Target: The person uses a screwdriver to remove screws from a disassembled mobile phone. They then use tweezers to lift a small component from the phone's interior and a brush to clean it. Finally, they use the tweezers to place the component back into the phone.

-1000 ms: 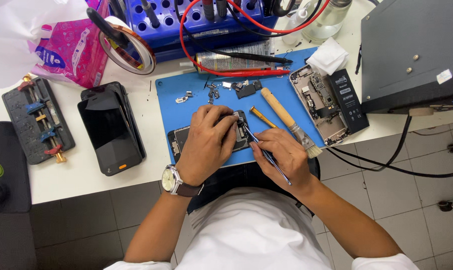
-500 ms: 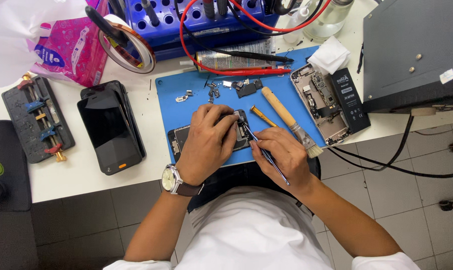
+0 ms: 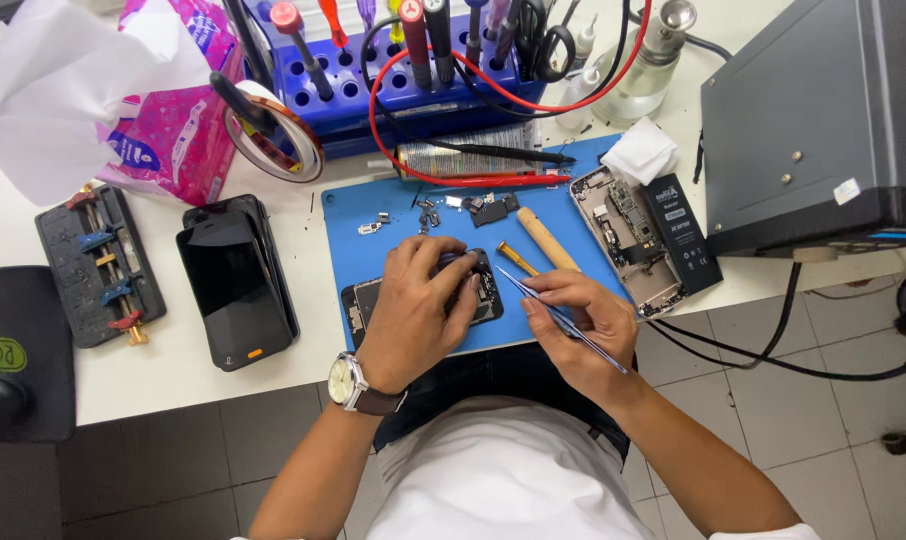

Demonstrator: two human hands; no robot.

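Left hand [image 3: 413, 315] presses down on the opened phone [image 3: 423, 292] lying on the blue mat [image 3: 393, 215] at the bench edge, fingers curled over it. Right hand [image 3: 583, 325] pinches tweezers [image 3: 558, 318], tips just beside the phone. Risks, as I judge them: tweezers slipping and scratching the board; loose screws [image 3: 428, 212] nearby getting swept off the mat.

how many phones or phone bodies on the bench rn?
3. One opened phone on the blue mat, pinned under the left hand. One opened chassis at the mat's right edge. One black-screened phone left of the mat, possibly stacked on another.
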